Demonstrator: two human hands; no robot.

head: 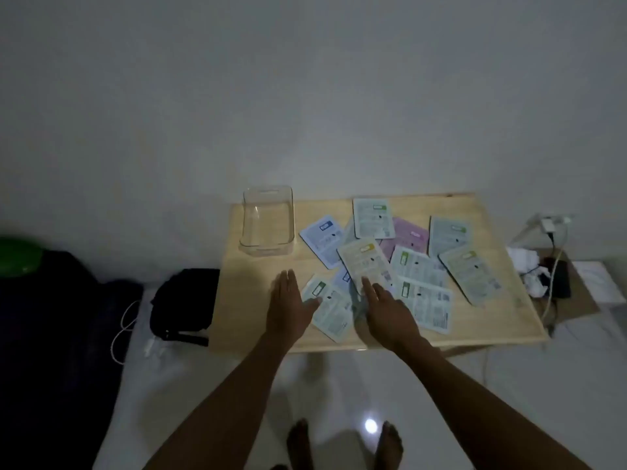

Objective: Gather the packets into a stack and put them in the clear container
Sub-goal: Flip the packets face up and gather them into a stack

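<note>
Reaching over the near edge: both bare arms stretch from the bottom of the view onto a pale wooden tabletop [258,300].
Clear container: a clear container [266,225] stands upright at the far left part of the tabletop, near the left edge, with nothing visible inside it.
Packets: the packets [390,266] lie scattered flat and overlapping across the middle and right of the tabletop, none in the container; most are pale green or white, a blue packet [322,239] lies nearest the container, and a pink packet [409,236] sits partly under others toward the far side.
Left hand: the left hand [288,301] lies flat with fingers spread straight, palm down on bare wood, its thumb touching the edge of the nearest green-labelled packet [330,308]; it grips nothing.
Right hand: the right hand [390,308] is extended with fingers straight, resting on the overlapping packets at the front centre, fingertips on a yellow-labelled packet [366,266]; no closed grip shows.
Edges: the rightmost packet lies close to the right edge; the front packets lie close to the near edge.
Open room: bare wood lies between the container and the left hand.
Surroundings: a black bag [186,300] lies left of the tabletop; cables [554,266] lie to its right.
</note>
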